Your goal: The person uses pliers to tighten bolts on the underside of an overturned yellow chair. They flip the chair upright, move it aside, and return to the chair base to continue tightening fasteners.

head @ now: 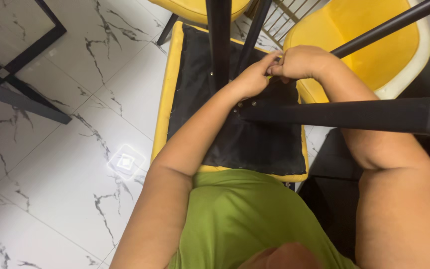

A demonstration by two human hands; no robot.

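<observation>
Both hands, left hand (pixel 251 78) and right hand (pixel 302 62), pinch something small on the upturned chair (pixel 235 144); stiff, heavy, best gripped by a leg (pixel 344 115)

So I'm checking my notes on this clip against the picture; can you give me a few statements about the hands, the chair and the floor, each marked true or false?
1. The upturned chair has a black underside with a yellow edge. True.
2. The left hand and right hand are far apart. False: they meet at the base of a black chair leg.
3. The floor is white marble-patterned tile. True.
4. The person wears a red shirt. False: the shirt is green.
5. Another yellow chair stands to the right. True.
</observation>
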